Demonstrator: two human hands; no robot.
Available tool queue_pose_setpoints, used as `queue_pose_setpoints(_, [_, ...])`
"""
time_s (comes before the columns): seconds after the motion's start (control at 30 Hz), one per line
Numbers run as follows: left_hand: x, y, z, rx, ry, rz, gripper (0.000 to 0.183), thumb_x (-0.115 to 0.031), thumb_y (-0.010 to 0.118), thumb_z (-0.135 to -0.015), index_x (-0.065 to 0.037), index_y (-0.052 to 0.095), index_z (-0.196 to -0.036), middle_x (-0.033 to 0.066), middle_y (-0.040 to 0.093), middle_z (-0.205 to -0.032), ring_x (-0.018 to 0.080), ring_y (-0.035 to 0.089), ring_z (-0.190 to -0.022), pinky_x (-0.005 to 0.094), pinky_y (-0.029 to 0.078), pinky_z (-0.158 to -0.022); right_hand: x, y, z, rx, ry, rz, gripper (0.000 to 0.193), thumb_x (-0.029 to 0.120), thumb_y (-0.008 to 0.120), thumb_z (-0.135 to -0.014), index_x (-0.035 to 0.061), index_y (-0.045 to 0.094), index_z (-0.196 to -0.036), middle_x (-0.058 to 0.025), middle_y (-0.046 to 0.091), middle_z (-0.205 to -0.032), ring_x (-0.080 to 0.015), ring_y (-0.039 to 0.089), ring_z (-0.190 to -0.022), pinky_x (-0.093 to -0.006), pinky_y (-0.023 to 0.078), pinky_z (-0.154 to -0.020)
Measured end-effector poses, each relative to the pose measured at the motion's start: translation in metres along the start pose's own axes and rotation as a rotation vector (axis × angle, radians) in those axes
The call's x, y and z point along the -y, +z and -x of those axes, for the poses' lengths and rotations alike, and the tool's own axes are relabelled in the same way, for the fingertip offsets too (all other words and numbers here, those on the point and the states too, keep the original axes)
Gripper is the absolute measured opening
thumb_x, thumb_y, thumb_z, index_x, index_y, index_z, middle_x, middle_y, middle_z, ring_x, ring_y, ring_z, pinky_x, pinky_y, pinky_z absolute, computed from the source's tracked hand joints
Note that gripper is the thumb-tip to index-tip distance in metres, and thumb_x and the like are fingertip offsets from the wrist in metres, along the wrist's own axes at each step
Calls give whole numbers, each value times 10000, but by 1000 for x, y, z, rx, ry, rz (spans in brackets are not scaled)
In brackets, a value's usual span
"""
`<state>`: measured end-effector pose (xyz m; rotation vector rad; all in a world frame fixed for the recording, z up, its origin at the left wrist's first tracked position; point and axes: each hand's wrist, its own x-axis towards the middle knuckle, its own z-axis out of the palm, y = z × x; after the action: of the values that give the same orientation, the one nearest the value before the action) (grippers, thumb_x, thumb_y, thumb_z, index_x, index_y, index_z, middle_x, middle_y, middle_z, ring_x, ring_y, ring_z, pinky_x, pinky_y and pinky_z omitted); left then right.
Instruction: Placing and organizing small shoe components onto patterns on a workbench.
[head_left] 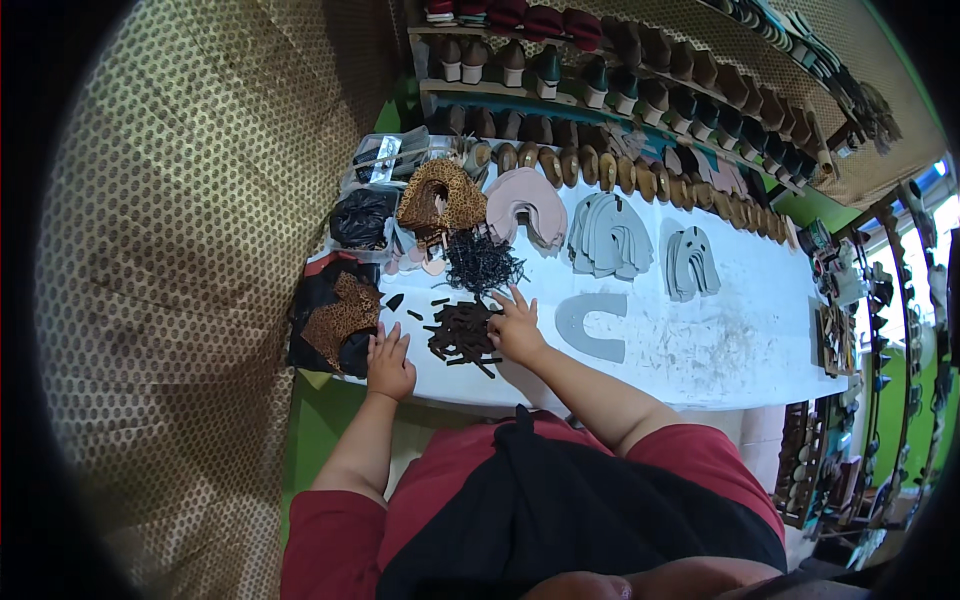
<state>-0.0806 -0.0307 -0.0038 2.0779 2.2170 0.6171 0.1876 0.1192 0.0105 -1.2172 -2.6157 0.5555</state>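
A heap of short dark-brown strips (463,332) lies on the white-covered table in front of me. My right hand (518,332) rests at its right edge, fingers spread and touching the strips. To the left of the heap, my left hand (391,364) lies on the table with its fingers apart and nothing in it. Just beyond its fingertips are a small black pointed piece (395,301) and a few stray strips. Behind the brown heap sits a tangled pile of thin black strips (482,262).
Leopard-print U-shaped pieces (465,212), pink ones (527,190) and grey stacks (607,240) stand along the back. One grey U-shaped piece (573,327) lies right of my hand. Black bags with leopard-print material (342,318) sit left. Shoe lasts (608,170) line the far edge below shoe shelves.
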Motion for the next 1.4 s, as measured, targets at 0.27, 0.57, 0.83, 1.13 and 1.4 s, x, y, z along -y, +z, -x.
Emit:
queue_pose_setpoints(0.27, [-1, 9, 3, -21, -37, -127, 516, -48, 591, -774, -86, 577, -1289, 148, 414, -1528, 408, 260, -1474, 584, 183, -1185, -108, -71, 21, 64, 267, 97, 101, 210, 714, -803, 185, 740, -897, -100, 307, -1601, -487, 103, -1490, -779, 152, -1087])
queue_pose_setpoints(0.57, [-63, 22, -6, -134, -161, -192, 534, -106, 606, -798, -98, 569, -1331, 144, 364, -1566, 415, 222, -1489, 652, 104, -1169, -161, -105, 22, 336, 110, 205, 178, 244, 691, -819, 181, 778, -961, -97, 234, -1631, -468, 0, -1510, -802, 69, -1076])
queue_pose_setpoints(0.83, [-181, 47, -41, 18, -21, -42, 602, -196, 678, -756, -167, 562, -1345, 136, 318, -1588, 435, 223, -1474, 671, 116, -1156, -162, -102, 13, 373, -36, 218, 200, 214, 684, -823, 123, 769, -979, -110, 265, -1613, -452, 27, -1514, -825, 59, -1055])
queue_pose_setpoints(1.13, [-263, 78, -68, 316, -64, -4, 627, -280, 665, -831, -104, 503, -1411, 184, 193, -1628, 444, 110, -1504, 667, 97, -1160, -193, -62, 32, -9, -240, 223, 175, 198, 702, -798, 105, 734, -943, -123, 424, -1501, -459, 181, -1480, -804, 163, -1052])
queue_pose_setpoints(1.4, [-287, 96, -87, 311, -207, 54, 590, -264, 671, -850, -59, 528, -1386, 239, 152, -1626, 474, 56, -1503, 662, 86, -1160, -214, -77, 57, -63, -409, 60, 254, 246, 660, -850, 185, 700, -1093, -91, 418, -1527, -386, 207, -1491, -715, 162, -1119])
